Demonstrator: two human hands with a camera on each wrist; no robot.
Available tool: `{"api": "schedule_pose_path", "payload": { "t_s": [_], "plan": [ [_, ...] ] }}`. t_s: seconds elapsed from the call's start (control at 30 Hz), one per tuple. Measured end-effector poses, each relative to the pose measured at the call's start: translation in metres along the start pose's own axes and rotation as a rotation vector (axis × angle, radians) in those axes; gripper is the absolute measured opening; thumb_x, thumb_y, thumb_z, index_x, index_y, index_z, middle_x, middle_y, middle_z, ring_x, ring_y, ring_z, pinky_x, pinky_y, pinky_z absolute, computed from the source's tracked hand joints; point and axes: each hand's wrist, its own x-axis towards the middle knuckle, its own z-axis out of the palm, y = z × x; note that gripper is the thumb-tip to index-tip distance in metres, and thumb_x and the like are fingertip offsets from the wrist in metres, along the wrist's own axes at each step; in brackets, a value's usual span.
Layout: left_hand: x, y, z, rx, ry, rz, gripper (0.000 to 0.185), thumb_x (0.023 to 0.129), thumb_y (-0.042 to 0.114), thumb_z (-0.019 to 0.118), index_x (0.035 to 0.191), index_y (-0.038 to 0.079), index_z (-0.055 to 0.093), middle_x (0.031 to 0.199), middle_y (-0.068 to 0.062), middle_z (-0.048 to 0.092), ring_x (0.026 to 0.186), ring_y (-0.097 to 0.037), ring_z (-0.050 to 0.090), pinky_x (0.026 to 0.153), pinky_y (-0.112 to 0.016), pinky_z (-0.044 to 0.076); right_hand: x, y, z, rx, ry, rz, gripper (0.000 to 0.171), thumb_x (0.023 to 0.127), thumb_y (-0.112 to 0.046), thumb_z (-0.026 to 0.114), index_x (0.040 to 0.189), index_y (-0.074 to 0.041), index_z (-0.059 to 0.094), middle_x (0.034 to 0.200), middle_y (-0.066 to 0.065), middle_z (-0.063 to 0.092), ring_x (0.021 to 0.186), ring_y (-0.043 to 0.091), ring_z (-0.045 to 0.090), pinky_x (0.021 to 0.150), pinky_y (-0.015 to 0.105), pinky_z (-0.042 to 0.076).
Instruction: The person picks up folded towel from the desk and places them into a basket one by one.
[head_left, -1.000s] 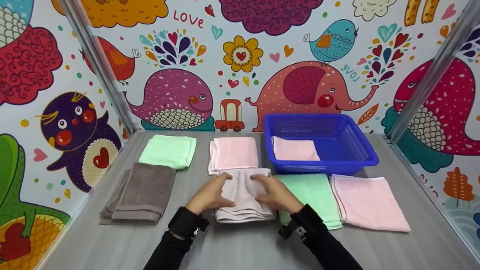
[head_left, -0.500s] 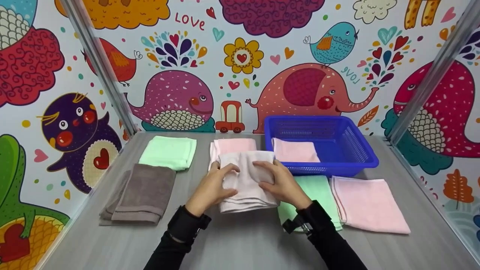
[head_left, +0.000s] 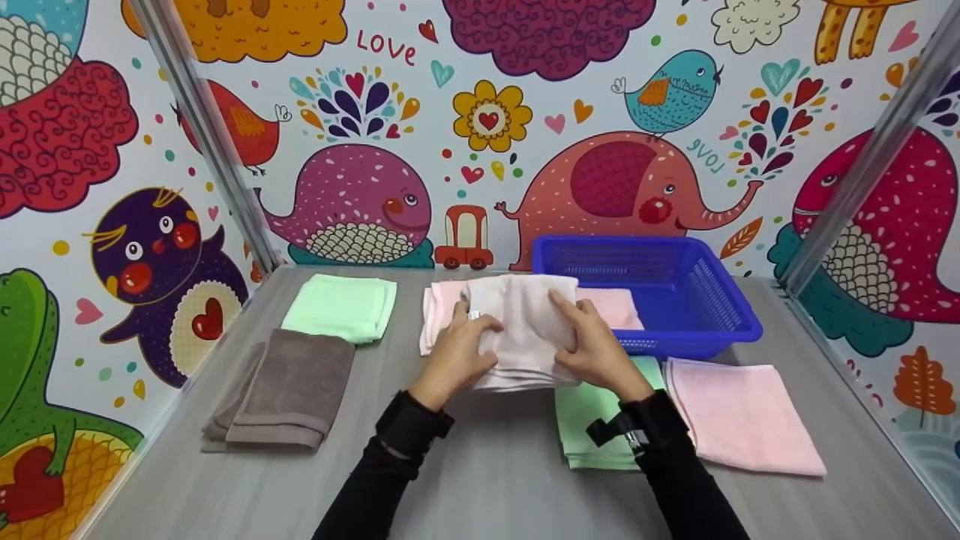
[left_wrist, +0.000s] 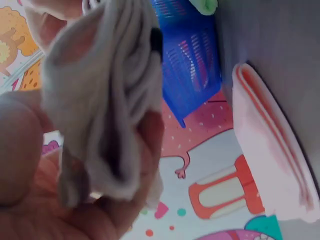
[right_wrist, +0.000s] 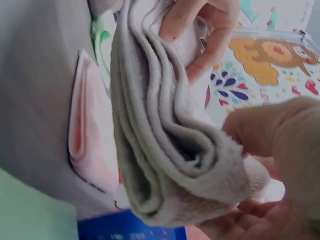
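A folded pale grey-pink towel (head_left: 519,330) is lifted off the table, held from both sides. My left hand (head_left: 457,352) grips its left edge and my right hand (head_left: 592,346) grips its right edge. In the left wrist view the folded towel (left_wrist: 100,95) lies bunched in my left hand (left_wrist: 75,200), thumb over it. My right hand (right_wrist: 270,165) pinches the towel's (right_wrist: 165,135) layered fold in the right wrist view. The towel hangs over a folded pink towel (head_left: 442,304) on the table, just left of the blue basket (head_left: 697,296).
The blue basket holds a pink towel (head_left: 615,306). On the grey table (head_left: 480,465) lie a green towel (head_left: 341,304), a brown towel (head_left: 289,390), another green towel (head_left: 596,424) and a pink towel (head_left: 739,416). Metal posts and patterned walls close in the sides.
Both hands have lifted the grey-pink towel off the table and carried it away from me, toward the back and slightly right, over the folded pink towel beside the basket.
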Motion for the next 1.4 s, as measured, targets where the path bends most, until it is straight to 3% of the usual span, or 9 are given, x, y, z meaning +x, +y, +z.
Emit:
{"api": "schedule_pose_path", "payload": {
  "t_s": [0.13,0.23,0.43,0.6,0.73,0.9,1.03,1.2,1.4],
  "plan": [
    [0.009,0.006,0.012,0.016,0.050,0.016,0.043,0.079,0.005,0.075,0.122,0.007,0.074,0.143,-0.030,0.047,0.087,-0.035,0.064,0.080,-0.047,0.055,0.002,0.010,-0.012,0.026,-0.015,0.023,0.099,0.068,0.012,0.065,0.160,-0.001,0.033,0.123,0.026,0.051,0.080,0.020,0.044,0.068,0.029,0.041],
    [0.019,0.009,0.026,0.004,0.109,0.065,0.048,0.080,0.006,0.073,0.128,0.005,0.072,0.136,-0.027,0.049,0.079,-0.030,0.060,0.076,-0.043,0.055,0.004,0.021,-0.022,0.033,0.031,0.007,0.097,0.069,0.015,0.063,0.160,0.000,0.032,0.128,0.029,0.051,0.082,0.020,0.045,0.068,0.027,0.042],
    [0.045,0.018,0.056,-0.032,0.235,0.215,0.051,0.087,0.000,0.066,0.137,0.001,0.066,0.145,-0.032,0.045,0.107,-0.038,0.066,0.093,-0.047,0.057,0.011,0.042,-0.041,0.033,0.213,0.003,0.092,0.073,0.020,0.055,0.159,-0.005,0.036,0.133,0.028,0.055,0.082,0.019,0.048,0.067,0.023,0.043],
    [0.062,0.021,0.074,-0.063,0.260,0.290,0.044,0.097,0.002,0.064,0.141,0.001,0.062,0.161,-0.036,0.028,0.138,-0.043,0.052,0.107,-0.046,0.052,0.015,0.059,-0.045,0.021,0.349,0.008,0.089,0.078,0.020,0.048,0.162,0.000,0.026,0.149,0.029,0.048,0.115,0.034,0.053,0.097,0.043,0.046],
    [0.069,0.020,0.082,-0.079,0.261,0.300,0.046,0.099,0.002,0.061,0.145,-0.002,0.057,0.169,-0.032,0.013,0.147,-0.042,0.041,0.109,-0.045,0.050,0.018,0.070,-0.040,0.000,0.393,-0.005,0.087,0.083,0.019,0.048,0.164,-0.001,0.021,0.156,0.028,0.041,0.136,0.042,0.046,0.115,0.056,0.036],
    [0.075,0.018,0.091,-0.114,0.230,0.323,0.057,0.094,-0.003,0.055,0.150,-0.007,0.047,0.171,-0.029,0.004,0.151,-0.038,0.036,0.101,-0.040,0.053,0.018,0.081,-0.035,-0.021,0.456,-0.040,0.084,0.081,0.023,0.047,0.159,-0.005,0.035,0.155,0.025,0.044,0.144,0.042,0.043,0.120,0.058,0.033],
    [0.081,0.021,0.097,-0.111,0.226,0.343,0.055,0.096,-0.003,0.054,0.150,-0.008,0.046,0.171,-0.029,0.002,0.152,-0.036,0.034,0.108,-0.039,0.050,0.018,0.089,-0.035,-0.045,0.495,-0.017,0.071,0.082,0.022,0.046,0.147,-0.007,0.053,0.147,0.027,0.048,0.138,0.045,0.047,0.113,0.060,0.040],
    [0.085,0.023,0.105,-0.074,0.210,0.357,0.043,0.099,-0.003,0.053,0.141,-0.006,0.059,0.170,-0.031,0.003,0.157,-0.041,0.023,0.121,-0.044,0.036,0.015,0.098,-0.034,-0.077,0.483,0.073,0.053,0.089,0.017,0.052,0.134,-0.008,0.066,0.138,0.029,0.055,0.130,0.049,0.053,0.107,0.062,0.045],
    [0.086,0.019,0.113,0.000,0.155,0.369,0.042,0.097,0.000,0.050,0.136,-0.008,0.062,0.167,-0.037,0.008,0.147,-0.047,0.039,0.119,-0.050,0.040,0.012,0.102,-0.032,-0.134,0.505,0.063,0.038,0.090,0.013,0.059,0.122,-0.002,0.074,0.128,0.028,0.064,0.122,0.049,0.060,0.105,0.060,0.046]
  ]
}}
